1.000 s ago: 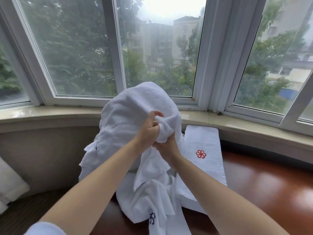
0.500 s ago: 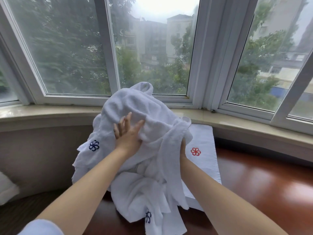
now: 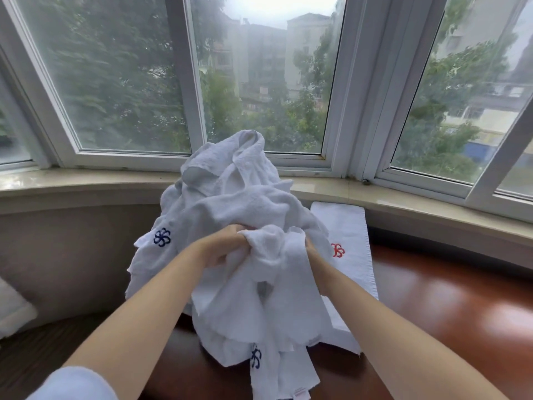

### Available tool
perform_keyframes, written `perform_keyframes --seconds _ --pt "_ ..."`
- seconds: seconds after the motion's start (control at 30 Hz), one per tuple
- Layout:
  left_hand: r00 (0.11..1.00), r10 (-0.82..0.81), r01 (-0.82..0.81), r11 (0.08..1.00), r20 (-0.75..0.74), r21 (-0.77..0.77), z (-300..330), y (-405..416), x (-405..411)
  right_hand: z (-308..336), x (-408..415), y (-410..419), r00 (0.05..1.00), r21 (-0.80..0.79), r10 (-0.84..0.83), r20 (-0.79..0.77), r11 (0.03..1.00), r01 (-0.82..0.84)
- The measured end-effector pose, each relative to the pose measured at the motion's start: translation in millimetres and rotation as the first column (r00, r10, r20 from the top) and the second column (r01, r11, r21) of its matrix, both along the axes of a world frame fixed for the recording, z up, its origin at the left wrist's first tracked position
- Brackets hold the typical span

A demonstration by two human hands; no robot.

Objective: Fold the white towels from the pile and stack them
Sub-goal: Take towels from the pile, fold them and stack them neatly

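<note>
Separating one towel (image 3: pixel 268 255) from the pile (image 3: pixel 227 203) is judged to be the step in hand; no fold has been started on it. The pile is heaped on the dark wooden tabletop (image 3: pixel 450 307) below the window sill (image 3: pixel 86 183); a folded towel (image 3: pixel 346 243) with a red emblem lies flat just beside it on the right, taken as the start of the stack. The left hand (image 3: pixel 222 249) is closed on a bunched fold of the towel at the front of the pile; its fingers (image 3: pixel 230 230) are curled round the cloth, not spread. The right hand (image 3: pixel 313 249) is pressed into the same bunch from the other side; its fingers are hidden by the cloth, so their spread cannot be told, though a grip is judged likely. For the next move, the towel is to be lifted free, its edge or corners found, and the cloth shaken open; a neighbouring towel may be dragged along.
</note>
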State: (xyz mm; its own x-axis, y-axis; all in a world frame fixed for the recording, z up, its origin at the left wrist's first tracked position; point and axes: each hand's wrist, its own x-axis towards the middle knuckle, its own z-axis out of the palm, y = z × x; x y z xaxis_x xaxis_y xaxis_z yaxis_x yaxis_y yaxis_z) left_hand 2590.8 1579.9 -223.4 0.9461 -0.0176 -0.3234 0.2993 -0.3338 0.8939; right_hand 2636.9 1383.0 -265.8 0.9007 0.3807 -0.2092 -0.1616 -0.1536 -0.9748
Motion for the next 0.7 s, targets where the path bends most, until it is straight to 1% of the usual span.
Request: perform_keyframes --seconds 0.03,0.07,0.1,0.13,0.17,0.2,0.23,0.27,0.3,0.33,0.4,0.5,0.57,0.6,0.63,0.67,0.7 --pt "0.998 -0.016 0.014 0.999 0.064 0.038 -4 0 1 -2 -2 -1 0.998 0.042 0.011 -0.058 0.999 -0.008" --pt "0.986 -0.005 -0.017 0.991 0.167 0.129 -9 -1 3 -2 -4 -2 0.998 0.019 0.029 -0.059 0.999 -0.028" --pt "0.958 0.016 -0.1 0.954 0.287 0.281 -14 -3 4 -5 -6 -4 0.999 -0.005 0.022 -0.048 1.0 -0.023" --pt "0.912 0.021 -0.223 0.864 0.41 0.451 -18 -6 3 -6 -8 -5 1.0 -0.057 -0.004 -0.021 0.998 0.003" --pt "0.87 0.01 -0.329 0.755 0.493 0.566 -21 -10 1 -8 -9 -4 0.999 -0.074 -0.035 -0.02 0.997 0.034" --pt "0.848 0.003 -0.395 0.67 0.53 0.628 -25 -12 0 -9 -11 -5 0.998 -0.098 -0.053 -0.036 0.994 0.05" --pt "0.846 0.004 -0.42 0.619 0.532 0.663 -28 -13 -1 -12 -11 -6 0.997 -0.108 -0.045 -0.069 0.993 0.037" --pt "0.858 0.004 -0.413 0.599 0.514 0.686 -30 -13 -2 -11 -14 -7 0.996 -0.136 -0.012 -0.089 0.991 -0.001" --pt "0.882 0.007 -0.379 0.606 0.472 0.699 -30 -12 -2 -12 -14 -8 0.995 -0.163 0.021 -0.096 0.986 -0.037" --pt "0.909 0.011 -0.327 0.638 0.416 0.697 -29 -11 -1 -13 -15 -9 0.994 -0.183 0.041 -0.105 0.981 -0.06" --pt "0.943 -0.016 -0.226 0.701 0.332 0.676 -25 -6 2 -17 -14 -11 0.996 -0.227 0.031 -0.084 0.973 -0.049" --pt "0.952 -0.129 -0.106 0.713 0.278 0.693 -19 2 -4 -21 -13 -13 0.995 -0.265 -0.071 0.065 0.961 0.085" --pt "0.945 -0.246 0.019 0.702 0.216 0.712 -14 4 -12 -19 -12 -15 0.963 -0.294 -0.119 0.24 0.937 0.189" --pt "0.934 -0.303 0.068 0.674 0.191 0.736 -12 4 -15 -17 -10 -17 0.939 -0.314 -0.119 0.322 0.923 0.225" --pt "0.919 -0.356 0.1 0.627 0.17 0.772 -9 4 -17 -14 -8 -18 0.925 -0.349 -0.087 0.37 0.91 0.225" --pt "0.899 -0.408 0.116 0.568 0.157 0.815 -7 1 -19 -11 -7 -18 0.925 -0.399 -0.026 0.38 0.897 0.189" --pt "0.878 -0.454 0.112 0.505 0.153 0.856 -5 -3 -21 -10 -6 -19 0.934 -0.451 0.035 0.355 0.882 0.138"
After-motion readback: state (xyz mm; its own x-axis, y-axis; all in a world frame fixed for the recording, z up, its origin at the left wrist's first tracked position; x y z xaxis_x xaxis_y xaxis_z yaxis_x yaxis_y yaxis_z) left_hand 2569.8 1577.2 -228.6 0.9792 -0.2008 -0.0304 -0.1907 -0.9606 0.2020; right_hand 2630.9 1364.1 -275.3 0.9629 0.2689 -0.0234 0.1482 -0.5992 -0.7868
